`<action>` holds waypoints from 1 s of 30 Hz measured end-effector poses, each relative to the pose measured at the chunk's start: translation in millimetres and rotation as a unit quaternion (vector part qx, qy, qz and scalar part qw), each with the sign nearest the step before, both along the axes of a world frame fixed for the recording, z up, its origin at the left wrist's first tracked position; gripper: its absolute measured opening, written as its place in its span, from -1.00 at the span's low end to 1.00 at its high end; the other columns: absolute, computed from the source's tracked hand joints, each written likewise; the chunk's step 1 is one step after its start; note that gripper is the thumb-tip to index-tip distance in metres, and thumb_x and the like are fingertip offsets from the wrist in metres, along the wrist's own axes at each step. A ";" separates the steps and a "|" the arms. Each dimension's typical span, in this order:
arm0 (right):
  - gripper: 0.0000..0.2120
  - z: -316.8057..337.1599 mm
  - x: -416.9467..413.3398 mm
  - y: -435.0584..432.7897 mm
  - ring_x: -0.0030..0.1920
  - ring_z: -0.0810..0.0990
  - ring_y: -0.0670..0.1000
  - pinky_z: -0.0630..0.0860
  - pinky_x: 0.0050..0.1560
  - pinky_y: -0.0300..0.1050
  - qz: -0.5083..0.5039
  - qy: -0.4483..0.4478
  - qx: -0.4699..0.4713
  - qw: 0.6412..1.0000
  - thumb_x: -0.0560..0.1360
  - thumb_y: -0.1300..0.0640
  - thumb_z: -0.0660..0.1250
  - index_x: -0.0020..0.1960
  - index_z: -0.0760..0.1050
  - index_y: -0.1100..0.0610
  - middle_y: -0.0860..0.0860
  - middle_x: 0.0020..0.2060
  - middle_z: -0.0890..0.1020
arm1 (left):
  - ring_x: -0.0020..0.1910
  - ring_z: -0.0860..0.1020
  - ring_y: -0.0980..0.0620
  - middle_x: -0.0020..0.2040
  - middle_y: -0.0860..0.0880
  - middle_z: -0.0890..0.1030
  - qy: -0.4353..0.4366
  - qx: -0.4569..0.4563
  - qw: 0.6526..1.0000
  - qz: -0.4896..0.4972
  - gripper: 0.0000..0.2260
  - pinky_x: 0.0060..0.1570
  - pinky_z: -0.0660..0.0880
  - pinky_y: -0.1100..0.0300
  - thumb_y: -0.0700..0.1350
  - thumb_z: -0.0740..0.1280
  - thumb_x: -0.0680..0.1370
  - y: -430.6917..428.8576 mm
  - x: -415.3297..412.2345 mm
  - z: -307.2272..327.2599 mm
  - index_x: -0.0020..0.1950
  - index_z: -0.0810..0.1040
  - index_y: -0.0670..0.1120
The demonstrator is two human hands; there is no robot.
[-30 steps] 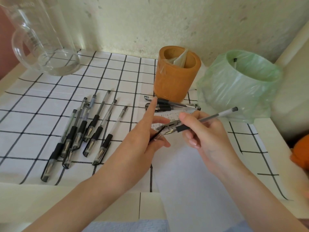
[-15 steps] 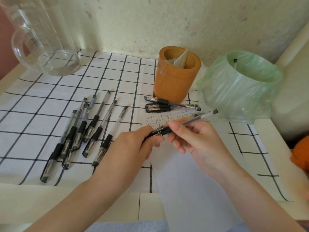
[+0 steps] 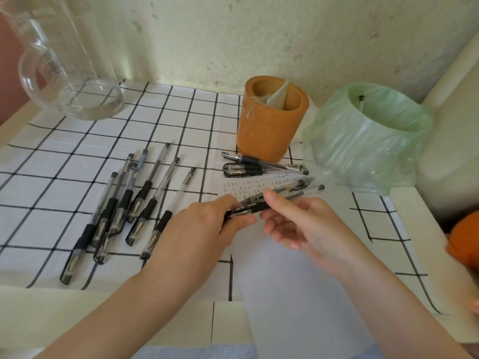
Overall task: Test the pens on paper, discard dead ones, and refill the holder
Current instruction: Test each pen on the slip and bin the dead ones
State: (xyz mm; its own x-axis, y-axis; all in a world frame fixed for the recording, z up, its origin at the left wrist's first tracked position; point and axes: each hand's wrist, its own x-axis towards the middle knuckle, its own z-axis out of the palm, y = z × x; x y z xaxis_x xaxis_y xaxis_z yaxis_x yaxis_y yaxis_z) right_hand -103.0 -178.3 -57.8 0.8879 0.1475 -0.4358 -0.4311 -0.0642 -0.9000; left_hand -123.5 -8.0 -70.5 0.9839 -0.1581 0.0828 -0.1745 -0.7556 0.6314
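My left hand (image 3: 207,229) and my right hand (image 3: 308,229) both grip one clear-barrelled pen (image 3: 293,194) above the white paper (image 3: 298,294). Left fingers pinch its black capped end and right fingers hold the dark grip, while the barrel points right and away, blurred by motion. Small test marks (image 3: 246,186) cover the paper's far end. The orange pen holder (image 3: 269,130) stands behind with a folded paper inside. A bin lined with a green bag (image 3: 363,146) stands to its right. Several pens (image 3: 124,203) lie in a row on the left. Three pens (image 3: 256,165) lie by the holder's base.
A checked cloth (image 3: 64,156) covers the table. A large glass jug (image 3: 67,73) stands at the far left corner. An orange object (image 3: 464,242) shows at the right edge. The wall is close behind the holder and bin.
The pen has dropped lower and flatter toward the paper. My hands have closed together, and the cap in my left hand now meets the pen's tip.
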 end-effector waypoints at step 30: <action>-0.74 -0.1 24.2 -6.0 -0.03 0.68 0.19 0.64 -0.03 -0.05 -0.015 -0.016 0.092 0.996 0.61 0.24 0.14 0.12 0.51 0.40 0.29 -0.02 0.66 | -0.41 0.43 -0.06 -0.35 -0.12 0.50 -0.058 0.232 0.964 0.118 -0.87 -0.52 0.27 0.20 -0.25 0.43 0.37 40.2 0.8 -4.2 -0.22 0.49 -0.22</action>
